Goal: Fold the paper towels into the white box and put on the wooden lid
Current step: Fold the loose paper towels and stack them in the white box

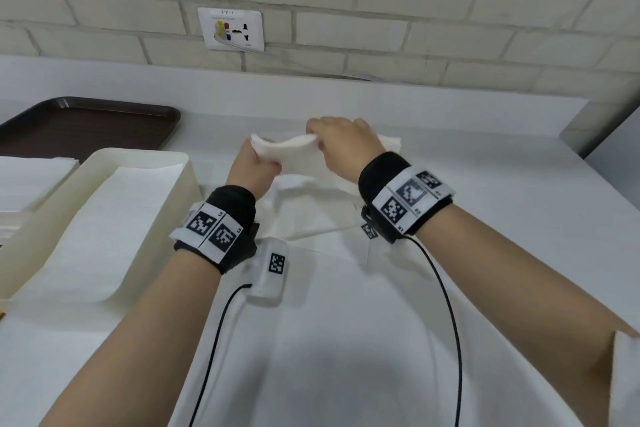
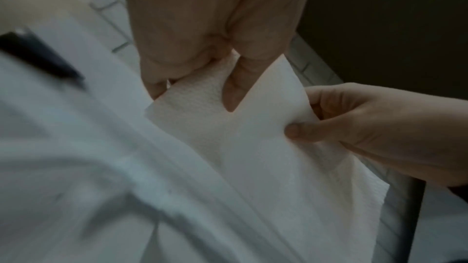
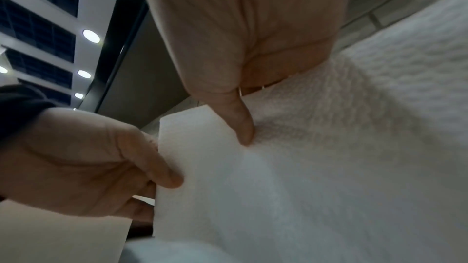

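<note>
I hold a white paper towel [image 1: 298, 154] up over the middle of the table; its lower part drapes onto the tabletop. My left hand [image 1: 258, 166] pinches its left edge between thumb and fingers [image 2: 229, 97]. My right hand [image 1: 332, 144] pinches the upper edge beside it, thumb [image 3: 241, 125] pressed into the sheet [image 3: 316, 167]. In the left wrist view the right hand [image 2: 354, 127] grips the towel [image 2: 253, 143] on the right. The white box [image 1: 188, 180] stands to the left with a flat towel [image 1: 104, 218] lying in it. I see no wooden lid.
A stack of white paper towels [image 1: 31, 184] lies at the far left beside the box. A dark brown tray [image 1: 86, 125] sits behind them. A wall socket [image 1: 231, 29] is on the brick wall behind the table. Black wrist cables trail over the near tabletop.
</note>
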Demonstrator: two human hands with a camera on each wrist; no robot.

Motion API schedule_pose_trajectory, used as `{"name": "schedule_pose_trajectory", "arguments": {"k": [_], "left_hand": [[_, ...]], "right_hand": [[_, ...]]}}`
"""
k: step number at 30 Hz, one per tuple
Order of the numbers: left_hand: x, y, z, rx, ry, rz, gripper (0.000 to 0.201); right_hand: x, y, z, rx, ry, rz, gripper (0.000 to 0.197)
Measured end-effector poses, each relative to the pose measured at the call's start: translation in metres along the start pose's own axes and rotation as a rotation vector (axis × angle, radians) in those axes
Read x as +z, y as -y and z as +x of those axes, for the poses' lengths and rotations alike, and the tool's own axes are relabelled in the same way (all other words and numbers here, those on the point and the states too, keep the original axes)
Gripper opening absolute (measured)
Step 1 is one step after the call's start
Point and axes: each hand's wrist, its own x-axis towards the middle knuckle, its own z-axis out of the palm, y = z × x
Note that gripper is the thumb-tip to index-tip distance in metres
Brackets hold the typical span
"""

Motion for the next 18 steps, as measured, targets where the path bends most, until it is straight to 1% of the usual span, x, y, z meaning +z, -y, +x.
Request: {"name": "schedule_pose_trajectory", "arguments": {"k": [1, 3, 4, 5, 6, 8, 11, 13, 14, 16, 18], "left_hand": [[0.003, 0.006, -0.002, -0.074, 0.033, 0.017, 0.032], [0.008, 0.014, -0.006, -0.217, 0.074, 0.118, 0.047], [0.01, 0.018, -0.007, -0.275, 0.079, 0.163, 0.051], [0.011, 0.02, -0.007, -0.296, 0.066, 0.18, 0.048], [0.012, 0.021, -0.007, -0.3, 0.046, 0.185, 0.043], [0.011, 0.019, -0.006, -0.264, -0.005, 0.166, 0.036], [0.009, 0.015, -0.005, -0.203, -0.076, 0.063, 0.034], [0.008, 0.014, -0.005, -0.195, -0.114, 0.052, 0.033], [0.009, 0.015, -0.006, -0.204, -0.111, 0.063, 0.033], [0.01, 0.018, -0.009, -0.266, -0.071, 0.073, 0.04], [0.009, 0.018, -0.013, -0.314, -0.06, 0.01, 0.059]], "right_hand": [[0.008, 0.001, -0.003, -0.006, 0.055, -0.038, 0.037], [0.025, 0.003, -0.008, 0.003, 0.204, -0.061, 0.038], [0.031, 0.002, -0.01, 0.012, 0.258, -0.057, 0.038], [0.035, 0.001, -0.01, 0.022, 0.284, -0.047, 0.038], [0.037, 0.001, -0.01, 0.031, 0.283, -0.033, 0.037], [0.035, -0.001, -0.007, 0.036, 0.228, -0.018, 0.036], [0.029, -0.002, -0.005, 0.029, 0.134, 0.008, 0.037], [0.03, -0.003, -0.005, 0.021, 0.137, 0.017, 0.038], [0.033, -0.003, -0.006, 0.019, 0.174, 0.019, 0.037], [0.039, 0.0, -0.007, 0.021, 0.256, 0.028, 0.035], [0.039, 0.001, -0.006, 0.05, 0.244, 0.071, 0.033]]}}
